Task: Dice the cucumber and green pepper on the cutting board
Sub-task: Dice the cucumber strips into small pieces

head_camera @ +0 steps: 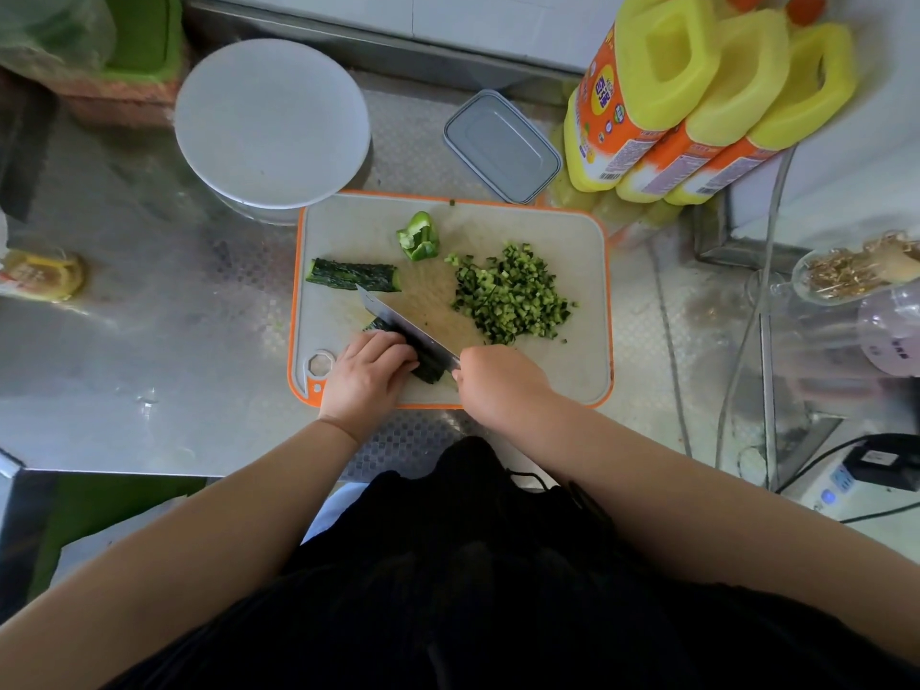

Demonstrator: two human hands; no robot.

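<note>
An orange-rimmed cutting board (572,231) lies on the steel counter. On its near left, my left hand (366,376) presses curled fingers down on a dark cucumber piece (429,367). My right hand (498,381) grips the handle of a knife (403,321), whose blade lies lengthwise along that piece. A second cucumber piece (352,275) lies at the board's left. A green pepper piece (419,237) sits at the back. A heap of diced cucumber (508,293) covers the right middle.
A white bowl (271,124) stands behind the board at the left, a grey lidded box (500,146) behind it at the right. Three yellow oil bottles (697,107) stand at the back right. Cables (747,341) and a glass bowl (856,271) lie on the right.
</note>
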